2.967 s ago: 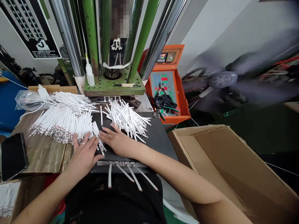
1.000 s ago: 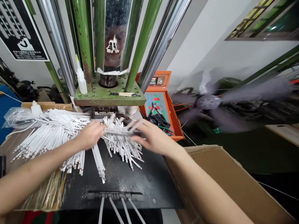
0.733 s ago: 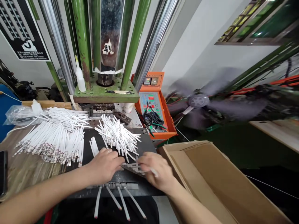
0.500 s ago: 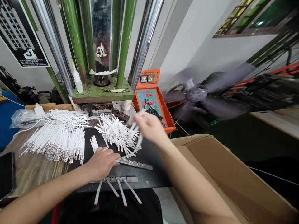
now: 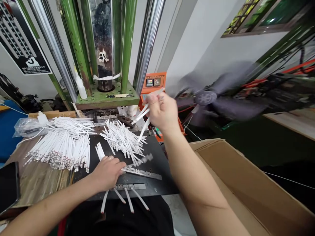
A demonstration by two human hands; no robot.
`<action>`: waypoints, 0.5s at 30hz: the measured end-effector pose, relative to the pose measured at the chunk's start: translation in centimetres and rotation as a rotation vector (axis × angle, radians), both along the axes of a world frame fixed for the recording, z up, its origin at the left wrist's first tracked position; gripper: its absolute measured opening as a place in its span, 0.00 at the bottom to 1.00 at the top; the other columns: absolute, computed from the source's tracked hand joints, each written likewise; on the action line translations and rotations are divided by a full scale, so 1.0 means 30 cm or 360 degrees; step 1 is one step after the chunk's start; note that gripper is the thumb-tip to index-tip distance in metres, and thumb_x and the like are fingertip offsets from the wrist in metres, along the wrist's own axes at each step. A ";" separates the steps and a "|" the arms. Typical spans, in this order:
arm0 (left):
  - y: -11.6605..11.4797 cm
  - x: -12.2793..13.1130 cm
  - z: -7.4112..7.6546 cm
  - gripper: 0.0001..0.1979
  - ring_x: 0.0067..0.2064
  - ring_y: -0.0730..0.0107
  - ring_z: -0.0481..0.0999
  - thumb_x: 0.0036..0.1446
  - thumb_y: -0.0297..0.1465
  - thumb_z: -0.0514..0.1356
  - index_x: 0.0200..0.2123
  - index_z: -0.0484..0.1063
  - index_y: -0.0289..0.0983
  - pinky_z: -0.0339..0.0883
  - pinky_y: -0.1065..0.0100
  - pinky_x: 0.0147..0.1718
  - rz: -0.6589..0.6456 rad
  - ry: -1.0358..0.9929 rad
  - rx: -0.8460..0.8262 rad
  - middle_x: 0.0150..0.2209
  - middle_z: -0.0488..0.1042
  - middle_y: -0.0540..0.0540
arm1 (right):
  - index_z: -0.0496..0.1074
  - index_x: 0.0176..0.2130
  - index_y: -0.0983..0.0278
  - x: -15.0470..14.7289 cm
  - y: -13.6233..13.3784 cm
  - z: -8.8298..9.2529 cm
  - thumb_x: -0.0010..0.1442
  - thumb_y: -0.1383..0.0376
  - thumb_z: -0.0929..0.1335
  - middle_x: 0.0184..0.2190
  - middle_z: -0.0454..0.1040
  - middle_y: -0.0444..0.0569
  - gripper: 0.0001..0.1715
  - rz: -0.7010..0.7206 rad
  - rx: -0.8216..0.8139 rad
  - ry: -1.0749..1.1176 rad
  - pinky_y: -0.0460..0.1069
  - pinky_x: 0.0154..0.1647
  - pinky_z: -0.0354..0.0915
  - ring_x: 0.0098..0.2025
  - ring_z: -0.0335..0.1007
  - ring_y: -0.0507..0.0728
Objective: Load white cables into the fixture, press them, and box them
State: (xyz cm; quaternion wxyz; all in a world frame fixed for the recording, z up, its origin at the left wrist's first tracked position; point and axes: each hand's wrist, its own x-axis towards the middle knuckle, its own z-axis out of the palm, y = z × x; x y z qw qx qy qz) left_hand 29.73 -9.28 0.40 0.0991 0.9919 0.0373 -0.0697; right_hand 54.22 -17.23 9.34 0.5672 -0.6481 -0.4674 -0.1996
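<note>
My right hand [image 5: 162, 109] is raised above the black work plate [image 5: 157, 144], its fingers shut on several thin white strips [image 5: 144, 114]. My left hand [image 5: 107, 173] lies flat on the plate, holding nothing, its fingertips beside a slotted metal comb bar [image 5: 142, 172]. A short row of white strips [image 5: 99, 152] sits just beyond those fingers. A loose heap of strips [image 5: 121, 141] lies at the plate's far side. A blurred grey piece [image 5: 144, 160] shows above the bar. A larger, neater batch [image 5: 60, 150] rests on the table to the left.
A green-columned press [image 5: 105, 100] stands straight ahead, with an orange control box [image 5: 154, 80] behind my right hand. An open cardboard box [image 5: 246, 177] sits low on the right, a phone [image 5: 8, 186] lies at the left, and a fan [image 5: 205, 97] spins at right.
My right hand has risen from the plate's near edge with strips in it. The metal comb bar now lies on the plate. My left hand has barely moved, and the view has shifted slightly.
</note>
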 end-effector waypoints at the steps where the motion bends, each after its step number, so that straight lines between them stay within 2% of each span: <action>1: 0.001 -0.003 -0.003 0.09 0.41 0.59 0.70 0.64 0.27 0.54 0.46 0.70 0.38 0.60 0.61 0.40 -0.0001 0.0006 -0.0005 0.37 0.73 0.45 | 0.67 0.30 0.62 0.005 -0.006 0.016 0.69 0.47 0.56 0.20 0.64 0.42 0.28 -0.0023 0.0041 0.0021 0.46 0.25 0.58 0.21 0.61 0.51; 3: 0.003 -0.009 -0.015 0.09 0.41 0.60 0.71 0.64 0.27 0.55 0.46 0.70 0.38 0.61 0.61 0.40 -0.0004 0.0004 -0.0028 0.38 0.73 0.45 | 0.68 0.29 0.63 0.014 0.010 0.029 0.70 0.48 0.57 0.20 0.65 0.42 0.28 0.0030 -0.0089 0.0044 0.46 0.24 0.58 0.20 0.61 0.51; 4: 0.004 -0.013 -0.021 0.09 0.41 0.60 0.71 0.63 0.27 0.55 0.47 0.70 0.38 0.62 0.61 0.40 -0.0004 -0.0009 -0.0041 0.38 0.73 0.45 | 0.69 0.29 0.64 0.016 0.032 0.025 0.70 0.49 0.58 0.20 0.66 0.42 0.27 0.0122 -0.0285 0.0047 0.46 0.25 0.58 0.21 0.62 0.51; 7: 0.009 -0.020 -0.030 0.11 0.42 0.59 0.72 0.63 0.28 0.56 0.48 0.70 0.37 0.64 0.60 0.42 -0.0017 -0.0071 -0.0052 0.40 0.74 0.44 | 0.72 0.30 0.66 0.007 0.122 -0.029 0.67 0.54 0.65 0.25 0.73 0.47 0.20 0.0372 -0.1146 -0.0001 0.47 0.29 0.62 0.27 0.68 0.55; 9: 0.013 -0.025 -0.027 0.12 0.42 0.59 0.72 0.63 0.28 0.57 0.49 0.70 0.36 0.65 0.59 0.43 -0.0030 -0.0113 -0.0046 0.40 0.74 0.44 | 0.73 0.38 0.69 -0.015 0.153 -0.082 0.63 0.58 0.70 0.35 0.76 0.56 0.15 0.0301 -0.1507 -0.0065 0.50 0.36 0.64 0.35 0.72 0.60; 11: 0.018 -0.029 -0.022 0.11 0.42 0.59 0.73 0.62 0.28 0.57 0.48 0.70 0.35 0.66 0.59 0.43 -0.0041 -0.0156 -0.0056 0.40 0.75 0.44 | 0.71 0.46 0.72 -0.060 0.124 -0.132 0.60 0.58 0.73 0.44 0.74 0.63 0.21 0.0159 -0.1532 -0.0139 0.52 0.41 0.64 0.42 0.72 0.64; 12: 0.020 -0.029 -0.021 0.10 0.42 0.59 0.73 0.62 0.28 0.58 0.47 0.70 0.35 0.66 0.59 0.43 -0.0049 -0.0178 -0.0067 0.40 0.75 0.44 | 0.70 0.48 0.71 -0.094 0.087 -0.154 0.60 0.57 0.73 0.44 0.73 0.63 0.24 0.0186 -0.1482 -0.0170 0.53 0.42 0.64 0.44 0.71 0.65; 15: 0.017 -0.019 -0.024 0.06 0.39 0.60 0.73 0.61 0.28 0.58 0.42 0.70 0.34 0.66 0.60 0.41 -0.0087 -0.0268 -0.0059 0.37 0.75 0.44 | 0.72 0.44 0.67 -0.222 -0.069 -0.213 0.58 0.53 0.73 0.36 0.75 0.54 0.22 0.0643 -0.1395 -0.0323 0.52 0.41 0.65 0.39 0.72 0.61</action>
